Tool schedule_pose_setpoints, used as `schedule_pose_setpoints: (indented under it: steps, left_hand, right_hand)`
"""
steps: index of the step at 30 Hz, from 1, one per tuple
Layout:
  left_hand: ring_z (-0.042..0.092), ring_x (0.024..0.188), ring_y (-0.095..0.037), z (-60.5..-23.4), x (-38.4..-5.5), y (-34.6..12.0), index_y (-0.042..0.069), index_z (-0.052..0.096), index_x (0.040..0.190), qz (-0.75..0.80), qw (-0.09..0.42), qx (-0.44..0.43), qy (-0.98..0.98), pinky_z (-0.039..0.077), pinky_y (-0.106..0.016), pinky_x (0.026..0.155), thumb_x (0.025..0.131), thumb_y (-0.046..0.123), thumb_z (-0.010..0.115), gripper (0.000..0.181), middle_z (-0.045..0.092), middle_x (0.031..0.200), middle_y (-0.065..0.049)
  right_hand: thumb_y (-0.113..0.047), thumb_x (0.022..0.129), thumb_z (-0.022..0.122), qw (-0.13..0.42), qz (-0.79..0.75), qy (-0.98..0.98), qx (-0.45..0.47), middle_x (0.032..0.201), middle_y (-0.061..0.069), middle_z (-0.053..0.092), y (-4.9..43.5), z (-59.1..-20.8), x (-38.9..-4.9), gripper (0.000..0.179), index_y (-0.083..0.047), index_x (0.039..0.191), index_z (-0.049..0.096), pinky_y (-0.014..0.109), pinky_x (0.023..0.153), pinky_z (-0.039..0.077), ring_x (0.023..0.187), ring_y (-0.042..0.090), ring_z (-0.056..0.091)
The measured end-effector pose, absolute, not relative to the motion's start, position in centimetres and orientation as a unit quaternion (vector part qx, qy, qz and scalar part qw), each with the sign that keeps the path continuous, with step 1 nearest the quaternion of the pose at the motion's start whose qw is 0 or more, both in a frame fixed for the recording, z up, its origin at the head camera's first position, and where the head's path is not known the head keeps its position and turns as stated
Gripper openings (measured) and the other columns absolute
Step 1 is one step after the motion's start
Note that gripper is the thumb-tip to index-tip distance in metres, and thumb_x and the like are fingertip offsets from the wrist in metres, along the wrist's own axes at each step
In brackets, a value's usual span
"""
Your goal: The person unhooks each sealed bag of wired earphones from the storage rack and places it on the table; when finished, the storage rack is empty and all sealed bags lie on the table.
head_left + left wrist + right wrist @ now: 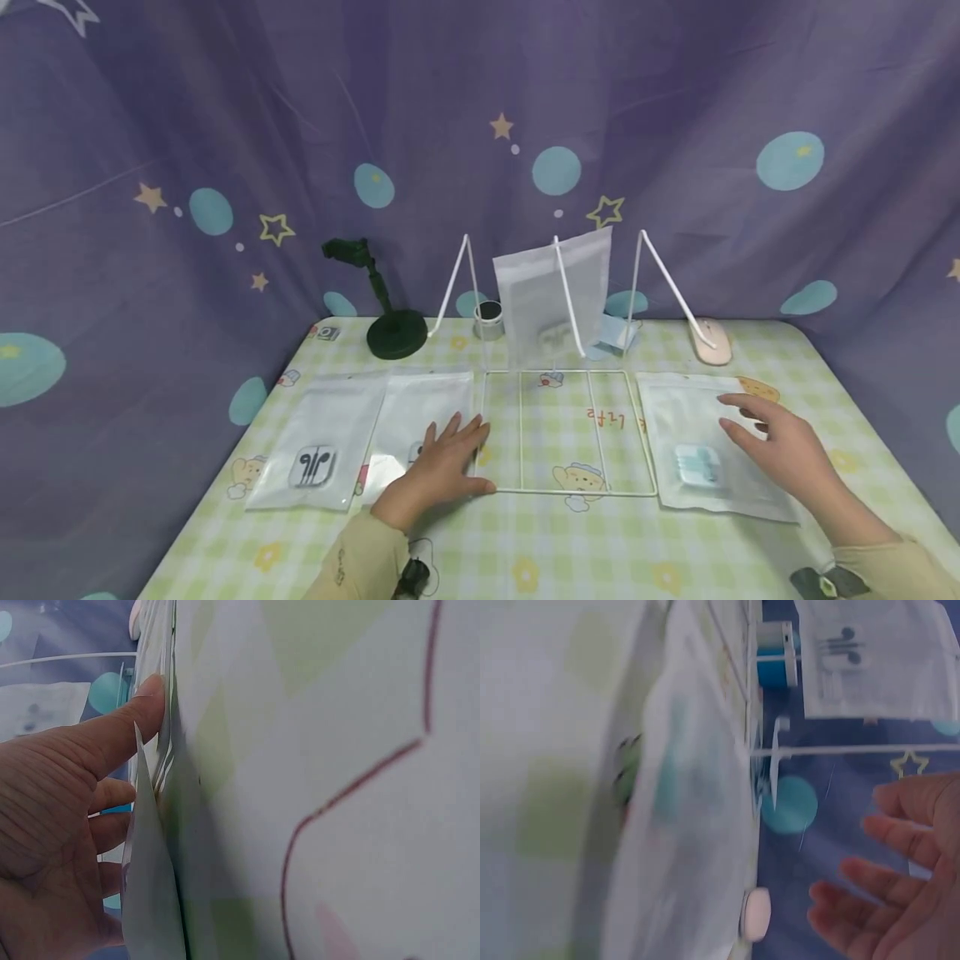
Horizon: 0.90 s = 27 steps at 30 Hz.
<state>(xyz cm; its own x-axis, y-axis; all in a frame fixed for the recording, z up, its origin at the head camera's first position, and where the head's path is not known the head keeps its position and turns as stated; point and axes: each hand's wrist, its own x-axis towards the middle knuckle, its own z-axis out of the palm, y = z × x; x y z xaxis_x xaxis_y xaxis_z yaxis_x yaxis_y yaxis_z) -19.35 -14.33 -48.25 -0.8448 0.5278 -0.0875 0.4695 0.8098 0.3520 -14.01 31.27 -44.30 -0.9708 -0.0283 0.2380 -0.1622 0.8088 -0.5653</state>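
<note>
My left hand [446, 462] lies with fingers spread over a translucent zip pouch [431, 404], beside the left edge of a white wire rack [566, 492]. In the left wrist view, a raised pouch edge [154, 885] is close to the thumb. My right hand [783, 446] hovers above another pouch [697, 487], which has a pale blue item inside; its fingers are loosely bent with nothing between them. Farther left lies a pouch [330, 417] holding boxed black earphones. One pouch [525, 292] hangs upright on the rack's middle prong; earphones show through it in the right wrist view.
Behind the rack are a dark green stand [397, 333], a small white cylinder [490, 325], a light blue item [615, 333] and a pink mouse [712, 343]. Slanted rack prongs rise left and right. A purple curtain [450, 67] closes off the checked table's [592, 567] back.
</note>
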Motion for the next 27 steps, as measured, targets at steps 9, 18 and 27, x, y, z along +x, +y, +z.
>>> schedule_pose_setpoints:
  steps: [9,18,27]
  left_hand:
    - [0.018,0.145,-0.041,-48.0,-19.3,-14.3,0.008,0.041,0.149,0.159,0.088,0.261,0.948,0.009,-0.069,0.109,0.079,0.051,0.076,0.089,0.033,0.156,-0.012]
    - [0.019,0.144,-0.042,-48.1,-19.1,-14.3,0.008,0.041,0.148,0.171,0.089,0.26,0.946,0.009,-0.069,0.109,0.078,0.051,0.076,0.09,0.034,0.155,-0.013]
    - [0.019,0.145,-0.04,-48.0,-19.2,-14.2,0.009,0.041,0.149,0.161,0.094,0.256,0.949,0.009,-0.068,0.109,0.079,0.051,0.076,0.089,0.033,0.156,-0.012]
  right_hand:
    - [-0.025,0.098,0.061,0.068,0.401,-0.902,0.144,0.134,0.018,0.057,27.0,-43.0,-18.1,0.045,-0.008,0.139,0.054,0.045,0.096,0.044,0.118,0.038,0.056]
    - [-0.027,0.098,0.061,-0.042,0.536,-0.828,0.161,0.157,0.023,0.024,23.8,-42.4,-22.8,0.073,-0.008,0.155,0.022,0.057,0.104,0.036,0.139,0.045,0.028]
    - [-0.027,0.095,0.065,-0.018,0.514,-0.846,0.139,0.156,0.031,0.014,21.0,-42.8,-26.3,0.089,-0.004,0.156,0.004,0.06,0.105,0.034,0.138,0.051,0.027]
